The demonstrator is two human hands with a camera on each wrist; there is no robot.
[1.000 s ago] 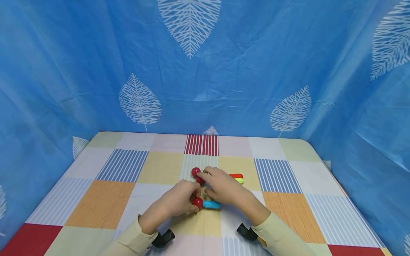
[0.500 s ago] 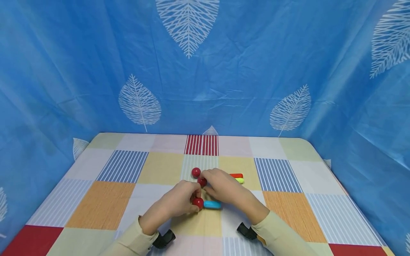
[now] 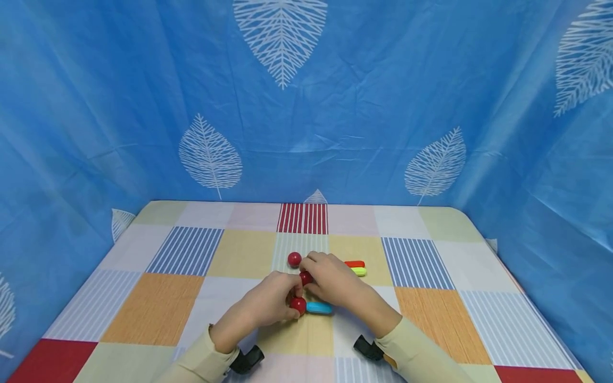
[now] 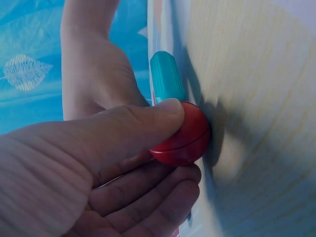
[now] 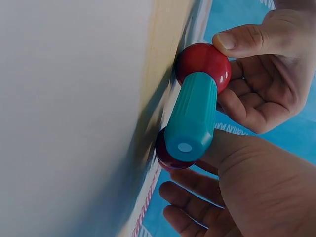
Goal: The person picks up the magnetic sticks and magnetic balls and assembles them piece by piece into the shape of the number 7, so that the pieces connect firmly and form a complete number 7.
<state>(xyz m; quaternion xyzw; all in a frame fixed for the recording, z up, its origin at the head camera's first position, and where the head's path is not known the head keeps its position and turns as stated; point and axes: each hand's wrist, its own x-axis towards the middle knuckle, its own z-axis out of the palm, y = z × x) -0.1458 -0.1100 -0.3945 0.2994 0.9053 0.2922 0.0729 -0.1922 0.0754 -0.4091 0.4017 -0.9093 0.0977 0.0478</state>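
Note:
My left hand [image 3: 273, 299] pinches a shiny red ball [image 3: 298, 306] between thumb and fingers, low over the cloth. A ribbed teal-blue rod [image 3: 319, 308] meets that ball end to end and points right; in the right wrist view its free end [image 5: 190, 138] faces the camera. With thumb and index finger, my right hand [image 3: 332, 279] holds a second red ball [image 3: 305, 278] just beyond the first. The right wrist view shows this ball [image 5: 170, 157] partly behind the rod. Farther off, a third red ball [image 3: 294, 259] sits alone on the cloth.
Beyond my right hand lie a red rod [image 3: 355, 264] and a yellow-green rod [image 3: 359, 271], side by side and partly covered by the hand. A patchwork cloth [image 3: 182, 303] covers the table. Blue curtains [image 3: 306, 106] with white leaves hang around the back and sides.
My right hand has drawn the second red ball toward me and slightly right, away from the third ball and nearer the first. The left hand keeps its ball nearly in place.

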